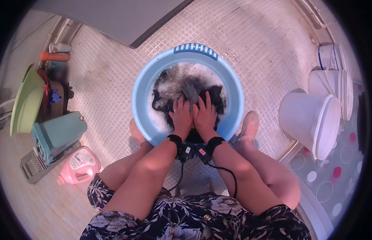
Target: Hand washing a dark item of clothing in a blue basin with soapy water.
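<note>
A round light-blue plastic basin point(139, 90) with a darker ribbed grip on its far rim stands on the floor between my feet. Dark wet cloth point(163, 102) lies inside among white suds point(204, 69) and cloudy water. My left hand point(183, 117) reaches in over the near rim and rests on the cloth, its fingers pointing away from me. Close beside it, my right hand point(205, 115) touches the same cloth, fingers partly spread. A grey fold of fabric point(189, 91) rises just beyond both hands' fingertips. Whether the fingers grip the cloth is unclear.
At left are a pink detergent bottle point(81, 165), a teal plastic bin point(61, 135) and a green basin point(28, 102). White buckets point(306, 120) line the right side. A grey panel's corner point(129, 30) juts in beyond the blue basin. Cables hang from my black wristbands point(215, 143).
</note>
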A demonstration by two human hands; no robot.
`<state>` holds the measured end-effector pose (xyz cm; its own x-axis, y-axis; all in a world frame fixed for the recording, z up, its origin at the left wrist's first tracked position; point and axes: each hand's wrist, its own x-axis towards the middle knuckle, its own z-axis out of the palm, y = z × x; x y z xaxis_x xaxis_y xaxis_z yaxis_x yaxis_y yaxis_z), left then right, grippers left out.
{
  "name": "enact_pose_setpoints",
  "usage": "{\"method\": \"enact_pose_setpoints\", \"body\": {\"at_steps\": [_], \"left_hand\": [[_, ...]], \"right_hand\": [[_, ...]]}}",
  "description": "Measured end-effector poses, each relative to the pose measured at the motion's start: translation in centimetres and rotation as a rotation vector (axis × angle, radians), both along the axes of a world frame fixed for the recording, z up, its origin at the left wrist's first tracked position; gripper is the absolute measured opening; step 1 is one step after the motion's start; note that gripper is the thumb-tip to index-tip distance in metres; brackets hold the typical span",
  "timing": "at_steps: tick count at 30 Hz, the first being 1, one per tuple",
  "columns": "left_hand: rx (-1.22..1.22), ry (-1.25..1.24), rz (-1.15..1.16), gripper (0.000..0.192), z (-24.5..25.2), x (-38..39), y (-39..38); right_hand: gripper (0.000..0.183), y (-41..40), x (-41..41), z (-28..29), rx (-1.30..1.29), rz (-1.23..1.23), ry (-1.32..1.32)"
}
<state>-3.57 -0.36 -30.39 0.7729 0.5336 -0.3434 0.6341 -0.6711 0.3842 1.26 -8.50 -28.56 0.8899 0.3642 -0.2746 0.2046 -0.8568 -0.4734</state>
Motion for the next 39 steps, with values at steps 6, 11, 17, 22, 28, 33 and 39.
{"method": "enact_pose_setpoints", "body": {"at_steps": [6,11,17,22,28,33,39], "left_hand": [[-0.338,0.065,0.23,0.037,-3.1,4.6,3.9],[-0.041,0.128,-0.098,0.043,-7.4,2.4,8.5],[-0.548,-0.236,0.419,0.054,-1.8,6.7,7.3],[-0.718,-0.204,0.243,0.05,3.3,6.3,9.0],[-0.361,-0.522,0.242,0.035,2.9,-0.7,2.8],[-0.01,-0.155,0.086,0.038,1.3,-2.9,-0.3],[0.082,-0.003,0.054,0.039,-1.5,-0.3,1.0]], "right_hand": [[0.035,3.9,4.9,-2.7,-0.004,-0.035,0.17],[0.031,6.8,6.8,-4.5,-0.365,0.527,0.133],[0.033,3.7,8.0,-4.3,0.317,-0.112,0.196],[0.03,1.6,4.0,3.2,0.479,0.017,0.095],[0.027,-1.2,-0.8,4.6,0.513,0.006,-0.042],[0.049,0.0,-2.5,2.2,0.085,-0.097,-0.046],[0.047,1.2,-0.1,-1.8,0.048,-0.024,-0.052]]}}
